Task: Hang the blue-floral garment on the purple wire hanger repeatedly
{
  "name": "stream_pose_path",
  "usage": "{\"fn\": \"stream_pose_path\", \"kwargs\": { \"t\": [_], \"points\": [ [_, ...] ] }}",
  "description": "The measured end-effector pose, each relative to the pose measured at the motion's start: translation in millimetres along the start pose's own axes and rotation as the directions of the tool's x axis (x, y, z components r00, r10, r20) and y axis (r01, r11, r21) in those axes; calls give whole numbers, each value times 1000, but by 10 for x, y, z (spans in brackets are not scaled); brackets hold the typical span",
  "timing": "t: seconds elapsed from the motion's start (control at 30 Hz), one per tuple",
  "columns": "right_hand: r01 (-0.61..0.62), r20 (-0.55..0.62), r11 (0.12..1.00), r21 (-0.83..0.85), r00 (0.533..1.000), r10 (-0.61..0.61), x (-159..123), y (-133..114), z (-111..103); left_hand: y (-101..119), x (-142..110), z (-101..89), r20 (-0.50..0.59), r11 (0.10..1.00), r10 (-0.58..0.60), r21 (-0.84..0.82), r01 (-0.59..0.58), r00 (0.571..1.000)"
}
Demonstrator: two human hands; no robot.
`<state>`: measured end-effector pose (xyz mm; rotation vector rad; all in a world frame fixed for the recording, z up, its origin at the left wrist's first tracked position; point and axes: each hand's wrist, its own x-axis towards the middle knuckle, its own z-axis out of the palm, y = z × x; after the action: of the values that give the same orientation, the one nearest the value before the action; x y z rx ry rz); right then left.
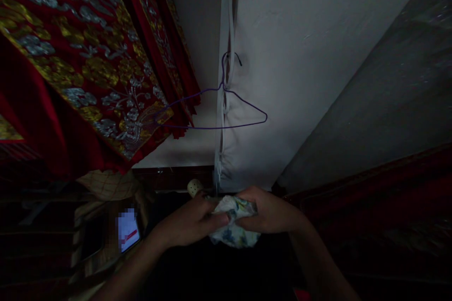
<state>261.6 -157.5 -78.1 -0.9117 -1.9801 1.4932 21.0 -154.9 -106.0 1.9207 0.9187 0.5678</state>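
Note:
Between my two hands is a bunched-up white cloth [235, 233] with a blue, green and yellow print. What kind of cloth it is, I cannot make out in the dim light. My left hand [197, 218] grips its left side, thumb on top. From the right, my right hand [270, 211] holds the other side with the fingers curled behind and the thumb across the front. Beyond my hands, a thin purple clothes hanger [243, 126] hangs from white cords [231, 19] along the wall edge, with nothing on it.
Red cloth [102, 66] embroidered in gold and silver hangs at upper left. A lit phone [129, 230] lies on a wooden stool or chair [109, 216] at lower left. A cream perforated shoe [194, 188] shows beyond my left hand. Pale wall [282, 56] rises ahead.

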Motion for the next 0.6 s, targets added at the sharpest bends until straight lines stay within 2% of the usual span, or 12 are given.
{"fn": "stream_pose_path", "kwargs": {
  "t": [0.07,0.13,0.2,0.27,0.3,0.33,0.37,0.47,0.5,0.6],
  "points": [
    [56,-120,993,-107,990,-69,49,-85,-221,-1,-158,-102,-23,979,-69,193,72,997],
    [141,-330,976,-165,925,-190,199,-154,-422,33,-274,-228,-60,916,-170,359,180,984],
    [217,-506,951,-219,809,-300,457,-188,-604,83,-337,-361,-122,816,-270,498,294,955],
    [257,-650,923,-286,657,-383,786,-167,-775,130,-355,-487,-201,707,-326,596,380,924],
    [258,-696,913,-316,591,-408,954,-132,-856,148,-352,-546,-243,664,-334,626,410,911],
    [246,-720,907,-343,551,-421,1107,-83,-933,159,-342,-602,-285,629,-329,645,434,900],
    [216,-722,908,-360,552,-417,1236,-21,-1004,163,-329,-657,-321,607,-316,655,450,893],
    [91,-693,921,-378,631,-347,1396,194,-1155,135,-279,-815,-409,591,-271,644,486,871],
    [56,-692,923,-380,646,-324,1369,254,-1183,115,-260,-865,-429,603,-258,629,491,866],
    [2,-700,917,-399,645,-306,1135,325,-1228,46,-184,-998,-465,652,-203,592,473,862]
  ]
}}
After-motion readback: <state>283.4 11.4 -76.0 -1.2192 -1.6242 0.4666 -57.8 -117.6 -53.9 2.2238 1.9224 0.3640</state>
